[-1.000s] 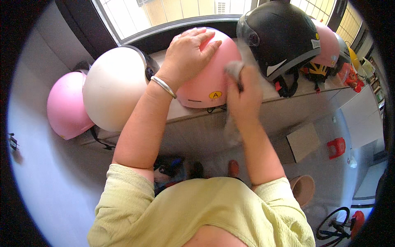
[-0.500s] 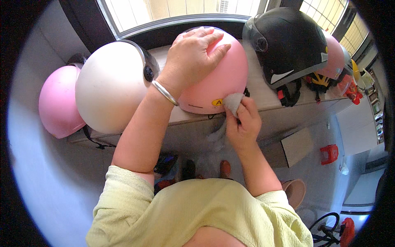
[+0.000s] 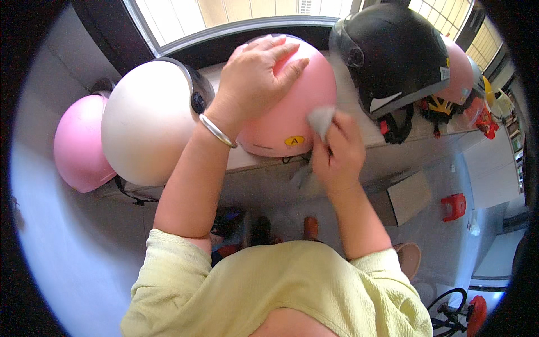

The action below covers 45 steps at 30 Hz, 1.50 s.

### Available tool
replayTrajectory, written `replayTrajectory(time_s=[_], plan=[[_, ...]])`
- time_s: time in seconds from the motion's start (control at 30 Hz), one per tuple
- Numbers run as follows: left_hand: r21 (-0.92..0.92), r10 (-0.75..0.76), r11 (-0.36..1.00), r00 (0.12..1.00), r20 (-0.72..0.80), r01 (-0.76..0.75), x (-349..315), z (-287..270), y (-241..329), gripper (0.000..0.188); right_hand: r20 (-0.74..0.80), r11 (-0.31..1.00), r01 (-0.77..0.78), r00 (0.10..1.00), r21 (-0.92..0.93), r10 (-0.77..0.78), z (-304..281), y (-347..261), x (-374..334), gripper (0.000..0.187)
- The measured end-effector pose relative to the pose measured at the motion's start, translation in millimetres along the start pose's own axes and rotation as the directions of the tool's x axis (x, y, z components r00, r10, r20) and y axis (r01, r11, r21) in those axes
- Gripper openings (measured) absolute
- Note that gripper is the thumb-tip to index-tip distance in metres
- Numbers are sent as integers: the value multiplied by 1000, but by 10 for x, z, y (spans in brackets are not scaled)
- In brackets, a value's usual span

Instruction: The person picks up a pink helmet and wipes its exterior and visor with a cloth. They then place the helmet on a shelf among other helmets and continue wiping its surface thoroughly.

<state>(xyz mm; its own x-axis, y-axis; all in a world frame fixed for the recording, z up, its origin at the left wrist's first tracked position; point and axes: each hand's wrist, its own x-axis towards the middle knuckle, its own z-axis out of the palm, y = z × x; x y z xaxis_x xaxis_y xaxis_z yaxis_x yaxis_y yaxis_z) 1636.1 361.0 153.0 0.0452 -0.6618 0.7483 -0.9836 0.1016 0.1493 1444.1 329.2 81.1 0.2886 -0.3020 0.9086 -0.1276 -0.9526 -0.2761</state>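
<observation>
A pink helmet (image 3: 297, 101) with a round yellow sticker near its lower edge sits on the ledge in front of me. My left hand (image 3: 261, 70) lies on top of it, fingers spread and flat on the shell; a silver bangle is on that wrist. Pinched in my right hand (image 3: 339, 149) is a grey cloth (image 3: 321, 121), pressed to the helmet's right side, with a loose end hanging below. The cloth is slightly blurred.
Left of the pink helmet stand a white helmet (image 3: 149, 121) and a smaller pink helmet (image 3: 81, 143). To its right sits a black helmet (image 3: 396, 56) with more helmets beyond. A window (image 3: 241, 14) backs the ledge (image 3: 247, 171). A red stool (image 3: 453, 208) stands on the floor.
My right hand has moved the cloth up along the helmet's right side, away from the yellow sticker. My left hand stays on top of the helmet, shifted slightly left in the picture.
</observation>
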Motion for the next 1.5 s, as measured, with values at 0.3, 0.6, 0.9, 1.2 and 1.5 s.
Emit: replayTrajectory(time_s=[0.3,0.6,0.9,1.2,1.5], plan=[[-29,-15,999,1000,0,15,-3,-22,30,45,40,999,-25,999,35,24,-28,-27,-66,23],[-45,-42,998,998,46,44,-13,-38,21,47,31,999,16,999,41,-17,22,40,-120,26],[-52,-73,996,996,57,76,-18,-50,-21,46,2,597,-542,742,591,671,-234,240,-286,22],[-48,-57,997,998,33,58,-25,-24,-46,45,9,886,-425,902,183,431,57,164,-81,19],[-65,-38,997,999,13,39,-36,-7,-55,45,-6,961,-248,968,119,250,38,-10,-61,18]])
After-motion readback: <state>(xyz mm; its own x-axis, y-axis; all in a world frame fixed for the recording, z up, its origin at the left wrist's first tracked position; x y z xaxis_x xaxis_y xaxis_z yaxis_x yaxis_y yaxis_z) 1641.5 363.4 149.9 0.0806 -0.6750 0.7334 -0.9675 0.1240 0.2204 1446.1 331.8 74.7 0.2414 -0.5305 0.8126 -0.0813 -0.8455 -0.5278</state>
